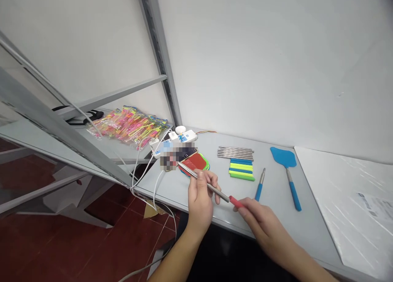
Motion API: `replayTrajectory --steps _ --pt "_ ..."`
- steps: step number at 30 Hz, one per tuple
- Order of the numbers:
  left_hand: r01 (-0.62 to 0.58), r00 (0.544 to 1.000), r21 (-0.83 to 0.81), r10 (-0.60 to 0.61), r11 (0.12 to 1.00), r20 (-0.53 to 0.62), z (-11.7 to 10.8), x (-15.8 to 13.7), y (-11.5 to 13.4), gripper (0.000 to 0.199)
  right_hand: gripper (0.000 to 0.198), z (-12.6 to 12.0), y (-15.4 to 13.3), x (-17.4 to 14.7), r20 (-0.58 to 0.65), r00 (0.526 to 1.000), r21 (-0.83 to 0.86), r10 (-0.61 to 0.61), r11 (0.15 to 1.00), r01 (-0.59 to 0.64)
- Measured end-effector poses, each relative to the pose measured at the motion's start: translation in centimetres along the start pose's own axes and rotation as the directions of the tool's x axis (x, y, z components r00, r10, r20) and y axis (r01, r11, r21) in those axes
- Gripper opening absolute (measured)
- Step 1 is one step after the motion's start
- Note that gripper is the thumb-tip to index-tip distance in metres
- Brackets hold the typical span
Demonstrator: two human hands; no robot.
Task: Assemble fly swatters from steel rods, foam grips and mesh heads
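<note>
My left hand [201,196] is closed around a silver metal rod [218,192], which slants down to the right. Between thumb and fingers, my right hand [260,218] pinches a red sleeve [235,201], its end right at the rod's lower end; whether they touch I cannot tell. Beyond my hands lie several metal rods [236,152] in a row, with blue, yellow and green sleeves [241,170] stacked below them. A blue-handled rod [260,183] lies by my right hand. Further right is a blue fly swatter [289,175]. Red, green and blue swatter heads [196,163] are piled behind my left hand.
A white power strip [187,137] with plugs and cables stands at the table's back left, beside a blurred-out item. Colourful bagged goods [132,126] lie on the left shelf. A metal rack post [159,48] rises there. A white plastic-wrapped package [353,204] covers the right side.
</note>
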State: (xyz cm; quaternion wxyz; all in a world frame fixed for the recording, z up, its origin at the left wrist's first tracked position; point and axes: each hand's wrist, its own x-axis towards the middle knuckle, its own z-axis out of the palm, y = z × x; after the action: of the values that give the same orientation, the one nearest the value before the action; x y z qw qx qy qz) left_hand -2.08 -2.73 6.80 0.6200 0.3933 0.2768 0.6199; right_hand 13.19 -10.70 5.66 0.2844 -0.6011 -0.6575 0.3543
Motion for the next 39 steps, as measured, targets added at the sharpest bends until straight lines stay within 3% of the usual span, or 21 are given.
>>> replayTrajectory --steps 13,17,23,30,39 --pt "0.028 0.997 0.079 -0.033 0.997 0.065 0.8 -1.8 -0.7 0.031 0.035 0.8 -0.5 -1.8 -0.026 1.000 0.092 -0.013 0.996 0.015" --pt "0.134 0.984 0.152 -0.150 0.979 0.100 2.0 -3.5 -2.0 0.034 0.034 1.0 -0.3 -1.3 -0.055 0.998 0.211 -0.018 0.977 0.029" --pt "0.323 0.938 0.027 -0.323 0.946 0.129 2.9 -4.0 -3.0 0.030 0.034 1.7 0.8 -0.5 -0.056 0.998 0.369 0.042 0.929 -0.019" --pt "0.151 0.987 -0.144 -0.157 0.978 -0.033 1.0 0.2 -2.3 0.037 0.035 1.5 0.9 0.5 -0.025 0.996 0.191 0.084 0.978 -0.078" --pt "0.168 0.978 -0.208 -0.189 0.964 -0.088 2.0 1.0 -3.5 0.033 0.033 1.8 0.4 2.2 -0.067 0.994 0.139 0.087 0.987 -0.077"
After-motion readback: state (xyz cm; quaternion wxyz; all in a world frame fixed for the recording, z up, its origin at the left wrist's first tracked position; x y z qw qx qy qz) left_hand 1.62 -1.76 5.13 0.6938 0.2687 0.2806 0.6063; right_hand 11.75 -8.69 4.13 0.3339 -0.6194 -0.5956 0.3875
